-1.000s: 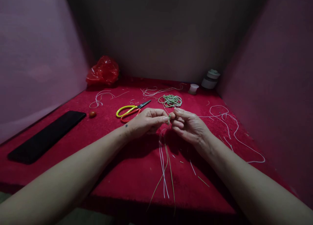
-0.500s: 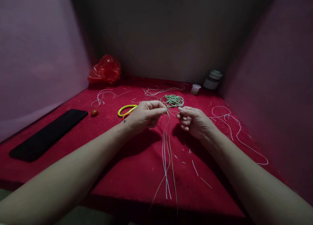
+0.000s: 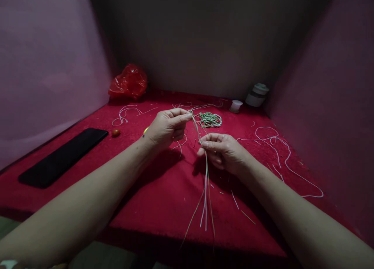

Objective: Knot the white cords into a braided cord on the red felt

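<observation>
Between thumb and forefinger, my left hand (image 3: 171,122) pinches the upper end of a bundle of thin cords (image 3: 207,171). Lower on the same bundle, my right hand (image 3: 220,148) is closed round the strands with its fingertips. Below it the white and tan ends fan out and hang towards the table's front edge. Just behind my hands lies a coiled green and white knotted cord (image 3: 210,120); whether it joins the held strands I cannot tell. My left hand hides most of the yellow-handled scissors (image 3: 145,131).
On the red cloth (image 3: 152,210) lie a black flat case or phone (image 3: 64,156), a small brown bead-like object (image 3: 116,133) and loose white cord (image 3: 288,156). A red plastic bag (image 3: 129,82), a white spool (image 3: 235,106) and a lidded jar (image 3: 257,94) stand at the back. Walls rise on both sides.
My left hand has moved up and slightly left with the cords. My right hand has come down and left onto the strands, drawing them together. The scissors are now more covered.
</observation>
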The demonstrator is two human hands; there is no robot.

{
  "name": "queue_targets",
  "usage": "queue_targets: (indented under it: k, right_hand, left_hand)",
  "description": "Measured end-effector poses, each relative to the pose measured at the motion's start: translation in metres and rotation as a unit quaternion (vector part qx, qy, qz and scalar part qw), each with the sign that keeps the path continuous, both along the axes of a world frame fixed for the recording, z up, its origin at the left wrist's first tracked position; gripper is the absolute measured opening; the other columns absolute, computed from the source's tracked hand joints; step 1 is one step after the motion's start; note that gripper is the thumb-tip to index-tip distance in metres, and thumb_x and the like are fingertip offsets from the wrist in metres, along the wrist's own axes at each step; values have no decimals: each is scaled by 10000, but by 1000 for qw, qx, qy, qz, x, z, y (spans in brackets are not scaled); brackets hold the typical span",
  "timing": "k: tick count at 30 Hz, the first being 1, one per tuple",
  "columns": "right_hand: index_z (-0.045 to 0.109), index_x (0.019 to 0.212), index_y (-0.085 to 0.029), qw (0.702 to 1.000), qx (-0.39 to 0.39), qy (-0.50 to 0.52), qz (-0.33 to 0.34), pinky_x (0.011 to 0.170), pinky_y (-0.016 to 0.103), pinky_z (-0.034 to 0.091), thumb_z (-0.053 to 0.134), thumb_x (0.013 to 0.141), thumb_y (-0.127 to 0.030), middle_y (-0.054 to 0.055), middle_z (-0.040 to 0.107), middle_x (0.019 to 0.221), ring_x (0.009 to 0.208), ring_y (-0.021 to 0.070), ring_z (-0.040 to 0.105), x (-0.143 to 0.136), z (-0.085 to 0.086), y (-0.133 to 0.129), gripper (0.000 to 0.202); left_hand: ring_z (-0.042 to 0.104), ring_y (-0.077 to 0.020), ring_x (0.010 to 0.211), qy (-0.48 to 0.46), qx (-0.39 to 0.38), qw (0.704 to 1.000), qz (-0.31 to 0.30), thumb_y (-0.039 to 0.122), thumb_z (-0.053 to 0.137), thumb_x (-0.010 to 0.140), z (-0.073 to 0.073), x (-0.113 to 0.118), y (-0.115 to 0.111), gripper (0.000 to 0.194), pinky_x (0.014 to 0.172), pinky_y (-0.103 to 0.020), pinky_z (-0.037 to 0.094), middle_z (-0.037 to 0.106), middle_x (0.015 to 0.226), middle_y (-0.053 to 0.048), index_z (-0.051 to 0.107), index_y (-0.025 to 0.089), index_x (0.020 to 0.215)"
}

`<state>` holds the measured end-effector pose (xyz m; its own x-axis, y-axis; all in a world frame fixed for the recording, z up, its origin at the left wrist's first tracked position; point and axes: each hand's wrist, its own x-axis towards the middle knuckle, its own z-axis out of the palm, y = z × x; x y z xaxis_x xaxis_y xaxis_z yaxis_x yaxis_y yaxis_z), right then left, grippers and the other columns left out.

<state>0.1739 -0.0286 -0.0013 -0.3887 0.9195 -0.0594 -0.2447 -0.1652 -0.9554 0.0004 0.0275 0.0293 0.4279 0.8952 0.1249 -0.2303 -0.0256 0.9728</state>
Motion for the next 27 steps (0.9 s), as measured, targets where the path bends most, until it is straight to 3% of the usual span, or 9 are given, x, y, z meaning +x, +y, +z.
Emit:
queue_targets:
  k: [3, 7, 11, 14, 17, 19, 23, 25, 27]
  right_hand:
    - [522, 737, -152, 1000, -17, -26, -4, 267, 150, 230, 620, 723, -231, 7, 653, 640, 321, 22, 298, 2, 0, 1, 126]
    - [537, 730, -150, 995, -32, -72, 60, 258, 154, 222, 605, 733, -238, 13, 657, 628, 299, 21, 286, 2, 4, -3, 112]
    - [608, 774, -128, 950, -22, -222, 219, 265, 153, 234, 568, 771, -282, 52, 691, 734, 299, 16, 341, 10, 16, -8, 159]
    - [638, 803, -123, 928, 9, -290, 233, 279, 150, 237, 551, 790, -321, 59, 694, 740, 313, 11, 345, 22, 29, -11, 216]
    - [623, 830, -141, 938, 13, -304, 164, 275, 174, 195, 561, 786, -364, 55, 689, 701, 300, 21, 319, 31, 39, -13, 236]
    - [624, 841, -148, 932, 39, -358, 37, 289, 194, 185, 592, 764, -375, 38, 662, 626, 304, 33, 309, 32, 42, -13, 242]
    - [668, 825, -172, 852, 243, -404, -230, 410, 213, 274, 677, 698, -344, -1, 557, 555, 442, 72, 388, 19, 42, -12, 214]
    - [684, 877, -195, 838, 320, -368, -244, 505, 227, 342, 683, 690, -361, 22, 591, 716, 571, 96, 461, 6, 43, -9, 250]
    - [683, 896, -190, 855, 332, -339, -210, 611, 248, 394, 701, 666, -363, 43, 605, 862, 693, 119, 513, -8, 45, -6, 288]
  left_hand:
    - [217, -12, 352, -20, -7, 1000, 4, 212, 625, 728, 1, -3, 4, 159, 346, -158, 166, 275, 464, 95, 489, 160, 662]
    - [205, -9, 350, -33, -13, 999, -5, 214, 621, 732, 3, -6, 6, 163, 342, -152, 148, 250, 462, 99, 485, 159, 663]
    - [200, -9, 344, -40, 1, 999, -25, 215, 619, 738, 4, -7, 5, 163, 340, -160, 130, 241, 461, 98, 489, 155, 659]
    - [214, -10, 345, -32, 14, 999, -37, 224, 629, 731, 5, -7, 3, 156, 340, -166, 141, 272, 469, 92, 502, 153, 673]
    - [225, -10, 347, -21, 30, 999, -40, 240, 628, 732, 7, -7, 0, 148, 342, -168, 150, 308, 478, 84, 518, 152, 686]
    - [229, -11, 348, -7, 44, 998, -40, 248, 623, 735, 9, -6, -3, 141, 344, -168, 158, 306, 467, 83, 534, 151, 685]
    - [252, -12, 353, 33, 72, 996, -33, 262, 626, 725, 12, -5, -9, 135, 351, -168, 195, 325, 455, 78, 566, 147, 687]
    - [279, -18, 349, 55, 87, 994, -32, 268, 627, 722, 13, -4, -12, 131, 351, -172, 211, 351, 439, 73, 578, 149, 696]
    - [302, -26, 341, 70, 101, 992, -39, 275, 622, 725, 13, -4, -14, 134, 346, -177, 215, 379, 423, 65, 590, 148, 699]
